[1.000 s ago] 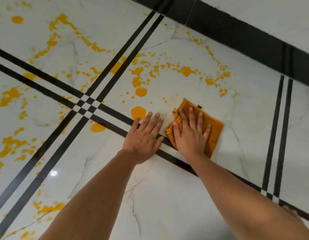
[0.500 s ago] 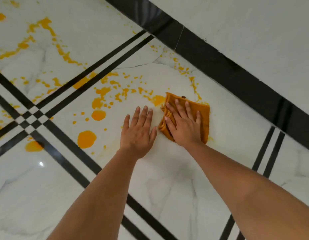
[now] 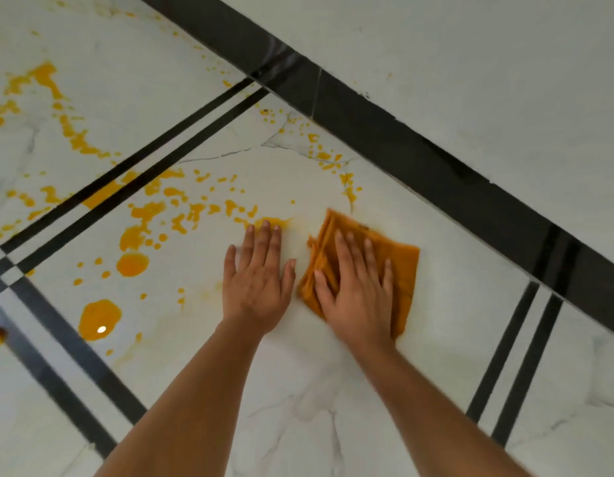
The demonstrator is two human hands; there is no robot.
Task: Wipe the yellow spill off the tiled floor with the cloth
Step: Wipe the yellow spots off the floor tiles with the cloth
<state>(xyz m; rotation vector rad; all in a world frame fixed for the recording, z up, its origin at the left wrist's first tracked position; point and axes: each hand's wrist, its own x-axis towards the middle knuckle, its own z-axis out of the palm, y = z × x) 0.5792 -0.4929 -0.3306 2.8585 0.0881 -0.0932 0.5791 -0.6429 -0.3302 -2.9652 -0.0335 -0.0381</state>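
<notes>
Right hand (image 3: 357, 297) flat on the cloth (image 3: 402, 263), left hand (image 3: 257, 287) spread on the floor (image 3: 333, 425); the soaked cloth could smear the spill (image 3: 132, 264).

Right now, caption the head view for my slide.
Right hand presses orange cloth on tiled floor; left hand flat beside it, yellow spill remaining left.

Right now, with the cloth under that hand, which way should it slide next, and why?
Probably to the person's left. The right hand presses the orange cloth flat on a mostly wiped patch of tile, while the nearest wet yellow splash sits just beyond the fingertips of the left hand, which is braced bare on the floor. More drops wait farther left.
</notes>
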